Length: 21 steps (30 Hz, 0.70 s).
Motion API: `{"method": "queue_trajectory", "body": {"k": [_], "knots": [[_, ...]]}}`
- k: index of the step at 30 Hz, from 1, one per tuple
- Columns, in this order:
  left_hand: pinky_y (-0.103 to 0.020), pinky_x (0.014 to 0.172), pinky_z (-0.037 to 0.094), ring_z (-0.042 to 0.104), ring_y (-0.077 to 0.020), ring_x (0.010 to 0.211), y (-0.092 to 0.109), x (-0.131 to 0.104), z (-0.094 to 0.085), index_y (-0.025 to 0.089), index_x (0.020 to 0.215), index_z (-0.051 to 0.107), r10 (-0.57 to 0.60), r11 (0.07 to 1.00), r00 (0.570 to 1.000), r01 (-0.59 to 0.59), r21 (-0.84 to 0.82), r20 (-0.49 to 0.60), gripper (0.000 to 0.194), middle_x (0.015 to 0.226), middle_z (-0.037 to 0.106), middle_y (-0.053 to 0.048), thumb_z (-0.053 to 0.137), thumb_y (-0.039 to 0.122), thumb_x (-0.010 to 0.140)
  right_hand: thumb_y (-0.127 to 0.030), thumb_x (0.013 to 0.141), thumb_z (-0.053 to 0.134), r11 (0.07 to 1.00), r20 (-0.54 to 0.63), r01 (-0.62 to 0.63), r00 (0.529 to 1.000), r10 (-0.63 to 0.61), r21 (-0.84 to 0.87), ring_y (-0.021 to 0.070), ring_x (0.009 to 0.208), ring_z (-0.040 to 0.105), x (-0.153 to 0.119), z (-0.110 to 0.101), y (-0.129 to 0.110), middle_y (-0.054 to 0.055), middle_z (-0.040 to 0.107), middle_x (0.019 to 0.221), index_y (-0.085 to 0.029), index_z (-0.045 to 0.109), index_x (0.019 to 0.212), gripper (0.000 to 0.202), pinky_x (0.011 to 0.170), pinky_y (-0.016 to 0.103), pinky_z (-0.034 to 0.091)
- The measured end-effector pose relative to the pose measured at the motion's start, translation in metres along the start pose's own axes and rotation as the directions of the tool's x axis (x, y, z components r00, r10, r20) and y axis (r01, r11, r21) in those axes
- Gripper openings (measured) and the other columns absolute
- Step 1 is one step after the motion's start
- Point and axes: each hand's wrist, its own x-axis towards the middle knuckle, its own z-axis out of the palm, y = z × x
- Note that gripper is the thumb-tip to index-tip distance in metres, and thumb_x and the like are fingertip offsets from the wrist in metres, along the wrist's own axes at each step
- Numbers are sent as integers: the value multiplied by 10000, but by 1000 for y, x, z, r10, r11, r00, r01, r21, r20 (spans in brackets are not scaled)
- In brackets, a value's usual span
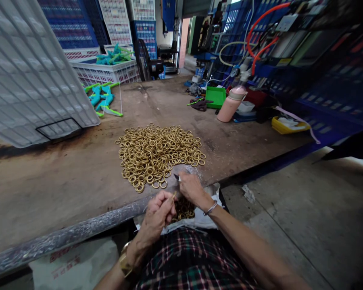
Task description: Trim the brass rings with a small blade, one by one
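My left hand (161, 210) is closed, pinching a gold-coloured ring (174, 195) seen nearly edge-on between thumb and forefinger. Just beyond it to the right, my right hand (191, 187) is wrapped round a small knife (177, 177); only its dark pointed tip shows, aimed away to the left. A large heap of gold-coloured rings (157, 149) is spread on the table in front of both hands. Below the hands, at the table's edge by my lap, a pale open bag (204, 217) holds more rings (184, 209), partly hidden by my hands.
A white crate (39, 72) stands tilted on the wooden table (87, 173) at left, beside blue and green toy bows (104, 98). Toward the back right are a pink bottle (230, 105), a green tray (215, 96) and a yellow container (290, 125). Concrete floor (278, 189) lies to the right.
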Motion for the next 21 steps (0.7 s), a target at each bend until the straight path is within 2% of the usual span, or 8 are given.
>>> {"method": "queue_trajectory", "body": {"k": [3, 7, 9, 15, 17, 19, 21], "knots": [[-158, 325, 242, 360, -35, 362, -1, -3, 2, 174, 739, 515, -48, 988, 997, 56, -147, 54, 304, 567, 522, 48, 603, 464, 713, -123, 798, 396, 999, -63, -16, 998, 13, -45, 208, 765, 614, 13, -2, 6, 114, 661, 837, -148, 558, 972, 239, 632, 272, 372], [-160, 333, 313, 489, -68, 459, -5, 5, -1, 150, 683, 520, -98, 954, 993, 76, -289, -62, 330, 673, 583, -11, 657, 449, 658, -319, 863, 407, 998, -115, -51, 992, 46, -43, 211, 788, 620, 25, 3, -2, 108, 662, 873, -170, 549, 982, 237, 637, 271, 375], [-160, 351, 337, 533, -87, 508, -6, 8, -5, 147, 674, 518, -110, 936, 989, 69, -346, -103, 310, 686, 596, -23, 682, 408, 643, -362, 867, 405, 997, -129, -57, 990, 51, -45, 216, 787, 624, 29, 5, -9, 108, 665, 873, -170, 539, 992, 265, 623, 271, 372], [-149, 390, 346, 553, -90, 535, -1, 8, -17, 169, 811, 556, -155, 857, 988, 124, -500, -20, 236, 677, 597, -2, 678, 297, 655, -239, 842, 410, 996, -79, -53, 996, 47, -68, 208, 754, 625, 37, 4, -17, 97, 668, 832, -171, 529, 996, 206, 600, 264, 353], [-156, 405, 360, 567, -98, 567, 0, 10, -19, 150, 754, 566, -173, 834, 985, 143, -533, -7, 207, 672, 584, -3, 675, 291, 648, -228, 829, 424, 996, -73, -57, 996, 52, -61, 206, 757, 619, 37, 3, -13, 97, 664, 842, -169, 531, 995, 206, 598, 259, 347], [-160, 404, 364, 582, -109, 587, 2, 12, -18, 139, 658, 540, -190, 834, 981, 139, -534, -41, 214, 671, 580, -8, 683, 297, 636, -215, 815, 436, 998, -81, -54, 995, 52, -25, 193, 735, 609, 36, 3, -8, 89, 658, 829, -167, 537, 976, 196, 589, 249, 336], [-154, 387, 352, 584, -109, 574, 3, 15, -14, 143, 644, 519, -188, 864, 977, 116, -490, -102, 250, 662, 579, -2, 706, 306, 612, -208, 815, 428, 997, -118, -20, 993, 29, 80, 169, 701, 587, 32, 4, -3, 67, 644, 791, -171, 545, 928, 166, 585, 237, 331]]}}
